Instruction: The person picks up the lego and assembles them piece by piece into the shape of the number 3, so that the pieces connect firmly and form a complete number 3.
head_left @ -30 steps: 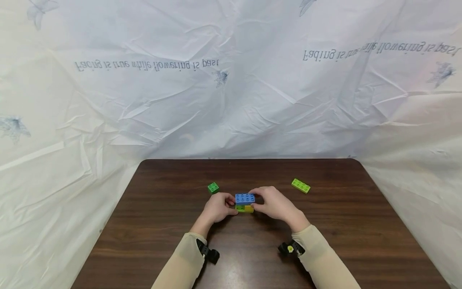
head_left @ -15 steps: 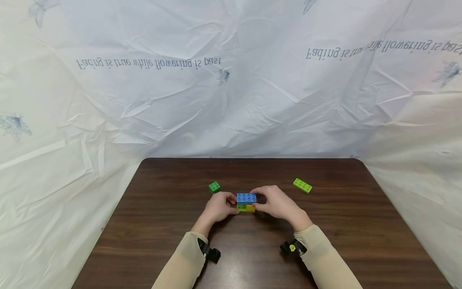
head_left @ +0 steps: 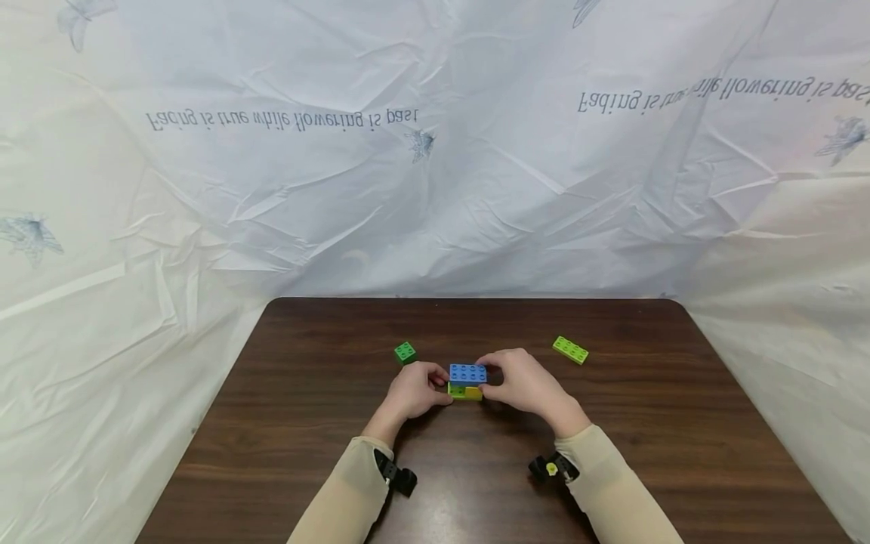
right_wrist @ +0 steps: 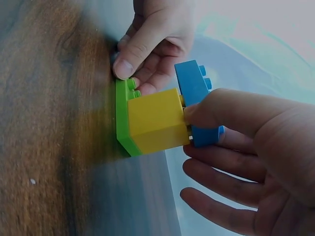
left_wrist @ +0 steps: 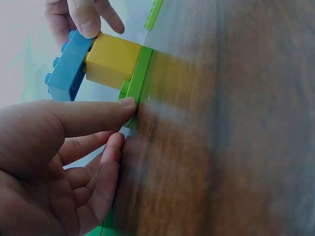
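A flat light-green plate brick [left_wrist: 140,73] lies on the table with a yellow brick [right_wrist: 155,118] standing on its right end. Over the yellow one sits a blue brick [head_left: 467,374], slightly tilted; both wrist views show a narrow gap with studs between the two. My right hand [head_left: 523,381] pinches the blue brick at its right end between thumb and fingers. At the plate's left end, my left hand [head_left: 412,393] holds it with the thumb along the near edge; its other fingers are curled behind, and their contact is partly hidden.
A small green brick [head_left: 405,352] lies just beyond the left hand. Farther right is another light-green plate [head_left: 570,350]. The dark wooden table [head_left: 462,483] meets a hanging white sheet [head_left: 435,189] at its far edge.
The blue brick has shifted very slightly to the right over the plate, along with the right hand. Both hands keep their holds; the whole head view has drifted a little.
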Action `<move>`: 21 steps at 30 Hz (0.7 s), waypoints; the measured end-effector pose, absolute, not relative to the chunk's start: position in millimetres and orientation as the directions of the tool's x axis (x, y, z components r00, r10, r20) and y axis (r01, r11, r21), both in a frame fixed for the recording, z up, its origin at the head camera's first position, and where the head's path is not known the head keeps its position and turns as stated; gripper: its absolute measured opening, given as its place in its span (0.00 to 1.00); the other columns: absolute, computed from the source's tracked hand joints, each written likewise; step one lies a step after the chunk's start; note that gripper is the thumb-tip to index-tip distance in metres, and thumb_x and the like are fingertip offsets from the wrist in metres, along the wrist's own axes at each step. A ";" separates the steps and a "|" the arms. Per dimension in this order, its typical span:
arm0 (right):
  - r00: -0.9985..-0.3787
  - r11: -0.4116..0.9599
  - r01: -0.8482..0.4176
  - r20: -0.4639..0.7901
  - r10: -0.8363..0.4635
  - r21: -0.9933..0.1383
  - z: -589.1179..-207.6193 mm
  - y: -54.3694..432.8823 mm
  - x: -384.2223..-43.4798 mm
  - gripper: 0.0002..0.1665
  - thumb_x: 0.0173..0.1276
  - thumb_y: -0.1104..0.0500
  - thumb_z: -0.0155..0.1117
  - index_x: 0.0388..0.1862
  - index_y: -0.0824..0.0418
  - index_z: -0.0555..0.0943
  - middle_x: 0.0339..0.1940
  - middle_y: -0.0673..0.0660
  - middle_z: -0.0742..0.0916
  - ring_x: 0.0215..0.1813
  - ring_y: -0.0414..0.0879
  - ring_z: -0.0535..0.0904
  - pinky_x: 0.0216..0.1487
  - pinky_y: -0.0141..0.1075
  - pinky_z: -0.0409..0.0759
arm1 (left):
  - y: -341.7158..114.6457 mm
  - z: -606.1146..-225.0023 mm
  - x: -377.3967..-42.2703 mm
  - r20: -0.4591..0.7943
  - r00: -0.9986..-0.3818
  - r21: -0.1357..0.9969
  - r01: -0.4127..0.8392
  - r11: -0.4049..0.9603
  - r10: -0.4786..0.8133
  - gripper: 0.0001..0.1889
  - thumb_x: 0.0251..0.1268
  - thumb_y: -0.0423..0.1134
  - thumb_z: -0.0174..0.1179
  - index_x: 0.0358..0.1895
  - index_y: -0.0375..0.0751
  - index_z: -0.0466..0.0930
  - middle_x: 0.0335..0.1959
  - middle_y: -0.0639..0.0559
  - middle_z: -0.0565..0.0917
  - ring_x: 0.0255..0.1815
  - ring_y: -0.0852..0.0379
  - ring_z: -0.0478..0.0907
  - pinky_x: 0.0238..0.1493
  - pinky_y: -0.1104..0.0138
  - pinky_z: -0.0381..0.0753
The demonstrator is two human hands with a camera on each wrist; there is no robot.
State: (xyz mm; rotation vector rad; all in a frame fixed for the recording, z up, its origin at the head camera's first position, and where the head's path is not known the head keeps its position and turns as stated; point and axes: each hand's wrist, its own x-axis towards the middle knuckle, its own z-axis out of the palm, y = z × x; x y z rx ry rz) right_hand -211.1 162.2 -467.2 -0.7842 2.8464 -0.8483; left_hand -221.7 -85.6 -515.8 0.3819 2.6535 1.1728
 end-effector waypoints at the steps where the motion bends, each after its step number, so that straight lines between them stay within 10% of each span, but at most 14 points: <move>1: -0.866 0.715 -0.455 0.077 -0.493 -0.531 -467.3 162.1 -211.1 0.22 0.69 0.57 0.79 0.60 0.61 0.88 0.52 0.54 0.91 0.51 0.47 0.87 0.51 0.47 0.86 | -85.6 -516.1 -221.9 -0.090 -0.943 0.748 0.148 0.647 0.320 0.13 0.60 0.41 0.82 0.45 0.45 0.89 0.38 0.57 0.85 0.37 0.59 0.80 0.47 0.55 0.82; 21: -0.847 0.677 -0.484 0.102 -0.522 -0.555 -471.2 165.0 -213.1 0.27 0.69 0.60 0.79 0.66 0.55 0.87 0.58 0.52 0.90 0.56 0.46 0.87 0.54 0.45 0.86 | -86.0 -516.8 -222.6 -0.089 -0.941 0.742 0.156 0.652 0.326 0.14 0.59 0.41 0.82 0.45 0.45 0.89 0.38 0.57 0.85 0.38 0.58 0.80 0.48 0.54 0.83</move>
